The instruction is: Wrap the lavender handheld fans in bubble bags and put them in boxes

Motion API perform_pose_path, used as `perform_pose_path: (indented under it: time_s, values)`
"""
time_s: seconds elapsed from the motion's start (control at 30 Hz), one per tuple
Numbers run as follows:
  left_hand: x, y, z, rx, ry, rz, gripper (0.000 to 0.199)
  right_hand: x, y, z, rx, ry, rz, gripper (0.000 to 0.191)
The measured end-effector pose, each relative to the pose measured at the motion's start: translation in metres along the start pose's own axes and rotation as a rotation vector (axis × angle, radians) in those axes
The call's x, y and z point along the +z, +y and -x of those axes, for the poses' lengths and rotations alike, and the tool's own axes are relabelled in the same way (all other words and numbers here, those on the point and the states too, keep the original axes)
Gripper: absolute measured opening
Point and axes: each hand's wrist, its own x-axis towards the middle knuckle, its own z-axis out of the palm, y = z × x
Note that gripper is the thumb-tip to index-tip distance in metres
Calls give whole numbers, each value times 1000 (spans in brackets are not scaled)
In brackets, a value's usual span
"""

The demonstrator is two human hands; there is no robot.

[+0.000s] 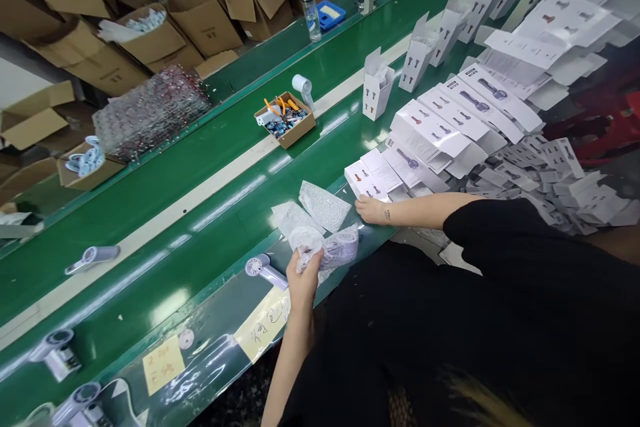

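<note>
My left hand (305, 275) is closed on a handheld fan (341, 248) in clear bubble wrap, held just above the near side of the work table. Two bubble wrap bags (325, 205) lie beyond it. A bare lilac-white handheld fan (267, 271) rests on the table left of that hand. My right hand (370, 209) is at the lower corner of a flat white printed box (367, 179), its fingers bent and pressed together on the edge. Its fingertips are partly hidden.
Overlapping printed boxes (450, 120) cover the right side. Upright opened boxes (379, 90) line the belt. On the green conveyor (210, 213) are a carton of cables (295, 128) and several fans. Paper notes (164, 365) lie at the near edge. Cardboard cartons (205, 23) fill the far side.
</note>
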Motion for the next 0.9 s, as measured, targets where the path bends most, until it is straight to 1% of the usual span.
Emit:
perform_pose_path:
  time_s: [0.03, 0.1, 0.17, 0.23, 0.33, 0.4, 0.43, 0.47, 0.5, 0.53, 0.6, 0.67, 0.73, 0.8, 0.83, 0.9]
  values:
    - [-3, -1, 0, -2, 20, 43, 26, 3, -1, -6, -8, -13, 20, 24]
    - [-8, -4, -1, -22, 99, 165, 29, 2, -2, -13, 0, -10, 30, 24]
    - [-14, -8, 0, -57, 188, 295, 31, -8, -4, -14, -3, 5, 43, 26]
    - [-22, -11, 0, -81, 263, 381, 31, -29, -5, -11, -20, 43, 42, 30]
    - [-35, -10, -2, -58, 351, 473, 32, -74, -4, -6, 3, 163, -36, 38]
    - [-44, -5, -4, -6, 405, 567, 33, -102, -3, -2, 84, 278, -143, 39]
    - [-48, -2, -5, 21, 413, 618, 32, -111, -3, -1, 137, 341, -204, 36]
    - [-51, 2, -5, 46, 407, 668, 31, -116, -4, 1, 193, 397, -263, 32]
    - [-52, 6, -6, 67, 390, 715, 30, -116, -6, 2, 255, 434, -318, 28]
    - [-53, 11, -6, 86, 361, 753, 28, -112, -10, 3, 314, 443, -368, 23]
    - [-50, 21, -6, 116, 287, 799, 25, -94, -21, 4, 403, 410, -454, 16]
    - [-43, 30, -5, 134, 222, 799, 23, -72, -33, 7, 435, 388, -507, 15]
    - [-34, 37, -6, 139, 158, 749, 21, -54, -42, 11, 437, 409, -512, 12]
    - [-24, 43, -6, 131, 117, 724, 24, -44, -43, 16, 402, 454, -475, 13]
    - [-20, 46, -7, 125, 105, 729, 25, -41, -41, 19, 355, 501, -465, 15]
    - [-10, 53, -9, 119, 95, 770, 28, -36, -34, 21, 228, 665, -503, 11]
